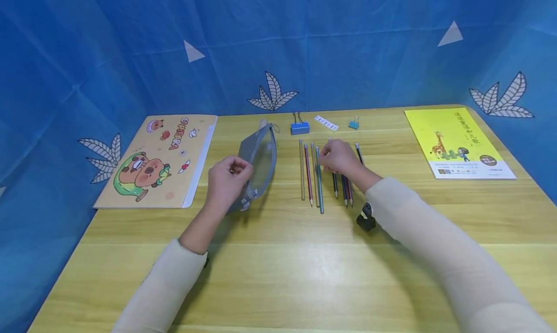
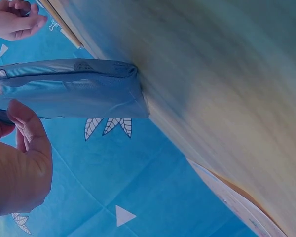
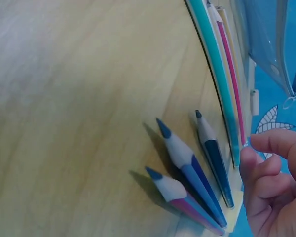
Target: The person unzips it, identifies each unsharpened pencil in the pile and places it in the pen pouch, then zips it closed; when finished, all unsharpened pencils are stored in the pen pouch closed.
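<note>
Blue cloth (image 1: 304, 57) printed with leaves hangs behind the wooden table (image 1: 278, 275), where a person's left hand (image 1: 225, 180) pinches the edge of a grey pouch (image 1: 263, 168), just left of the pencils (image 1: 308, 173). The right hand (image 1: 341, 158) is over those pencils, thumb and finger bent near the top of the teal pencil (image 1: 320, 188); whether they grip it, I can't tell. Beyond sits a blue clip (image 1: 300, 128).

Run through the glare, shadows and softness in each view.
Head: pale glare on the bare tabletop, soft shadow below the right sleeve; left wrist: tabletop dim and hazy, grain smeared; right wrist: dark-tipped pencils cast shadows, pale glare upper left.
</note>
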Motion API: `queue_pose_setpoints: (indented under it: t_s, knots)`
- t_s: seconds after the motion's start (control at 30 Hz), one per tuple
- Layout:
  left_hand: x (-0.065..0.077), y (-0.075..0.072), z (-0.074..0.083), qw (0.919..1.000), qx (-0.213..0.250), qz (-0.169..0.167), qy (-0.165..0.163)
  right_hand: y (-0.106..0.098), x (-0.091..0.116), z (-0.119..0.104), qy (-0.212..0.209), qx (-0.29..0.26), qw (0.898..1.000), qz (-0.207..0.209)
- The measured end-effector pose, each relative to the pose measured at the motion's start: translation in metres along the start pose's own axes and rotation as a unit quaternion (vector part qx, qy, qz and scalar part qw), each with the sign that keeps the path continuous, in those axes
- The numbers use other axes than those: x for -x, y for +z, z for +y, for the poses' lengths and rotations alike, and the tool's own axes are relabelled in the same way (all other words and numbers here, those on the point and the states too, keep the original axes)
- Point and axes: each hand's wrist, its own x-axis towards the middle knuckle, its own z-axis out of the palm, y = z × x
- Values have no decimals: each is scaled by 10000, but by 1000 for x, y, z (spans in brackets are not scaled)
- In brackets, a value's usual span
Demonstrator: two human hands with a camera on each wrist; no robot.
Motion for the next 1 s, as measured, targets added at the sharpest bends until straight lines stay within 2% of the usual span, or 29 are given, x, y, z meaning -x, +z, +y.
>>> queue_pose_setpoints:
  t_s: [0.2,0.67,0.8,1.0]
  knots:
    - [0,-1,1,10000,54,1,-1,4,1,-1,59,555,9983,167]
    - [1,-2,2,9998,190,-67,18,8,0,-7,377,1225,9916,182]
    - [1,-2,2,9997,242,-63,36,8,-1,-10,470,1287,9905,73]
    - [1,-2,1,9997,247,-61,13,10,0,-12,585,922,9939,-134]
